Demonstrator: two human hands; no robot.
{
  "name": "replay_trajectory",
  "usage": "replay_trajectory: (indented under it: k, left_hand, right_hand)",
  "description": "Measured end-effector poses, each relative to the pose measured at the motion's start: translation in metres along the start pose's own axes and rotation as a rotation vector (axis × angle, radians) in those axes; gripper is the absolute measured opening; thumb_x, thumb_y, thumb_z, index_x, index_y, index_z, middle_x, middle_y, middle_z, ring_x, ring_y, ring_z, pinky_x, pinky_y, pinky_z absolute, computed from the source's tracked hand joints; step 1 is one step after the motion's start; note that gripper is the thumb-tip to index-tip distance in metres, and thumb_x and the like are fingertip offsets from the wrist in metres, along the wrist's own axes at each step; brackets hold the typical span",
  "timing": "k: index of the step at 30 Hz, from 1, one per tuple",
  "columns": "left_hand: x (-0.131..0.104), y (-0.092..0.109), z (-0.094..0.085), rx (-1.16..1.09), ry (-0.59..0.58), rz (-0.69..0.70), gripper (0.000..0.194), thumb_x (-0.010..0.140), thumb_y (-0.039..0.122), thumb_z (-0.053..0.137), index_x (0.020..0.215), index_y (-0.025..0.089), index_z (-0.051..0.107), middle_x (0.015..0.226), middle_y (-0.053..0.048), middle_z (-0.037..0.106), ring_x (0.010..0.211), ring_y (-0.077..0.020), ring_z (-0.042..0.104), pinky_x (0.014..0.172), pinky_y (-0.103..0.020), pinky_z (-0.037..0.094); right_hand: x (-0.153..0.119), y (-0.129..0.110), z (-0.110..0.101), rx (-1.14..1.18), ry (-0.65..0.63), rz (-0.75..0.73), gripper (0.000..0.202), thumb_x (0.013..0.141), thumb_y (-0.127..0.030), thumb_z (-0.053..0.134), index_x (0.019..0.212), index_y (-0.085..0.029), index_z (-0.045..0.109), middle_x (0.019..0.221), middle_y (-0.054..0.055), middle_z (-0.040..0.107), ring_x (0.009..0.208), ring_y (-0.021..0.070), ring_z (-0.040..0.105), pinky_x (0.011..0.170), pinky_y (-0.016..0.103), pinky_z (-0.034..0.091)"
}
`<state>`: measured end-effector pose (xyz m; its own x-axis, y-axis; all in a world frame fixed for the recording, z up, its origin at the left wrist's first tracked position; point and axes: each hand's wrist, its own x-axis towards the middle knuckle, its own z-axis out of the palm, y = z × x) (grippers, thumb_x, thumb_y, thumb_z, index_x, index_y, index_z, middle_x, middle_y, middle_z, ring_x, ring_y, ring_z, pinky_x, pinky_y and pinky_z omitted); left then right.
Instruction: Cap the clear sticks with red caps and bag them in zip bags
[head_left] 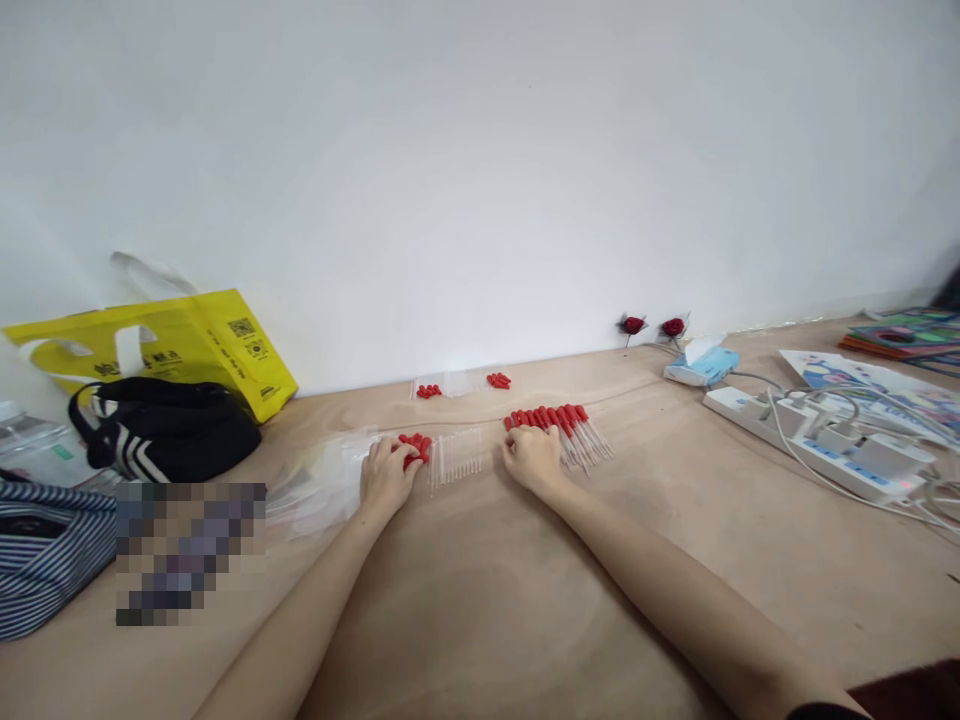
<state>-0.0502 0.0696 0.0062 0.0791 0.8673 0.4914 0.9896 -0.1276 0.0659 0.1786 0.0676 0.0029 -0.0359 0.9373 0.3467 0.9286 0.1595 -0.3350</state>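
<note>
My left hand (387, 472) is at a small heap of red caps (421, 446), its fingers bent and pinched on one of them at the heap's near edge. Just right of the heap lies a row of thin clear tubes (456, 456), side by side. My right hand (531, 456) rests at the left end of a row of clear tubes with red caps on them (574, 425). Its fingers are curled in; what they hold, if anything, is hidden. Farther back, two small clusters of red caps (429, 391) lie near the wall on clear plastic.
Clear plastic bags (322, 480) lie left of my left hand. A yellow bag (255, 350), a black pouch (187, 430) and a striped bag (60, 550) stand farther left. On the right are a tissue pack (701, 367), a power strip (817, 445) with cables, and papers (862, 385).
</note>
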Motion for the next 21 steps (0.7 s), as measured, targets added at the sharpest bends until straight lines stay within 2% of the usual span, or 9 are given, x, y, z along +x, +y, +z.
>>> replay_trajectory:
  k: [4,7,10,15,18,21]
  left_hand:
    - [-0.002,0.000,0.001,-0.006,0.013,0.010,0.009,0.075,0.022,0.057,0.072,0.020,0.064,0.085,-0.004,0.057,0.085,-0.0225,0.050,0.075,-0.032,0.039]
    - [-0.004,0.001,-0.002,0.002,0.026,0.017,0.007,0.076,0.022,0.057,0.076,0.021,0.064,0.087,-0.004,0.058,0.087,-0.0224,0.050,0.076,-0.032,0.038]
    - [-0.005,0.004,-0.003,0.036,0.023,0.036,0.011,0.074,0.025,0.059,0.083,0.024,0.065,0.090,-0.005,0.058,0.088,-0.0246,0.049,0.074,-0.035,0.037]
    - [-0.003,0.007,-0.001,0.037,-0.019,0.052,0.006,0.074,0.026,0.059,0.076,0.026,0.064,0.088,-0.004,0.056,0.088,-0.0250,0.048,0.074,-0.035,0.036]
    - [-0.002,0.007,-0.001,-0.042,0.046,0.065,0.006,0.074,0.024,0.056,0.077,0.023,0.062,0.089,-0.005,0.057,0.089,-0.0254,0.048,0.077,-0.036,0.037]
    - [-0.005,0.011,-0.006,-0.260,0.146,0.091,0.008,0.077,0.021,0.050,0.079,0.020,0.057,0.086,-0.006,0.057,0.088,-0.0240,0.049,0.079,-0.036,0.039]
  right_hand:
    - [0.002,-0.024,0.005,-0.038,-0.109,0.037,0.026,0.079,-0.030,0.042,0.077,-0.017,0.065,0.085,0.012,0.066,0.083,0.0206,0.057,0.076,0.034,0.022]
    - [0.008,-0.036,0.012,-0.043,-0.146,0.094,0.028,0.078,-0.030,0.042,0.078,-0.014,0.065,0.083,0.015,0.066,0.079,0.0220,0.058,0.077,0.037,0.024]
    - [0.014,-0.042,0.017,-0.041,-0.187,0.139,0.029,0.077,-0.031,0.042,0.078,-0.013,0.065,0.082,0.015,0.066,0.077,0.0232,0.060,0.078,0.039,0.025]
    - [0.021,-0.047,0.017,-0.033,-0.258,0.180,0.024,0.075,-0.029,0.046,0.078,-0.014,0.065,0.085,0.015,0.066,0.080,0.0246,0.060,0.080,0.040,0.028]
    - [0.024,-0.049,0.016,-0.025,-0.296,0.184,0.023,0.074,-0.029,0.048,0.078,-0.015,0.065,0.087,0.014,0.066,0.082,0.0255,0.060,0.078,0.040,0.030]
    - [0.026,-0.050,0.015,-0.014,-0.311,0.176,0.022,0.074,-0.028,0.048,0.078,-0.015,0.065,0.086,0.014,0.066,0.081,0.0258,0.060,0.075,0.039,0.032]
